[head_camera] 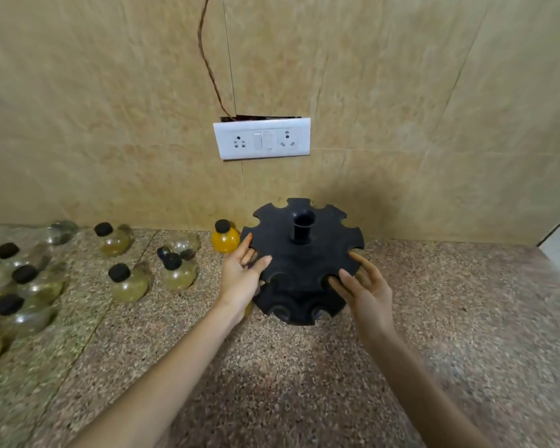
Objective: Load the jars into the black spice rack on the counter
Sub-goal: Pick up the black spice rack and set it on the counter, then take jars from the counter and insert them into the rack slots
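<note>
The black spice rack (304, 250) stands on the granite counter near the wall, a round two-tier carousel with notched slots and a centre tube; no jar shows in its slots. My left hand (241, 279) rests open against its left rim, fingers spread. On the right rim, my right hand (364, 289) touches the edge, also open. An orange-filled jar (225, 237) with a black cap sits just left of the rack. Several clear and yellowish jars (128, 282) with black caps stand scattered across the left part of the counter.
A white socket-and-switch plate (262, 139) is fixed to the tiled wall above the rack, with a brown wire running up from it. The speckled granite counter (288, 383) stretches toward me and to the right, ending at a wall edge at far right.
</note>
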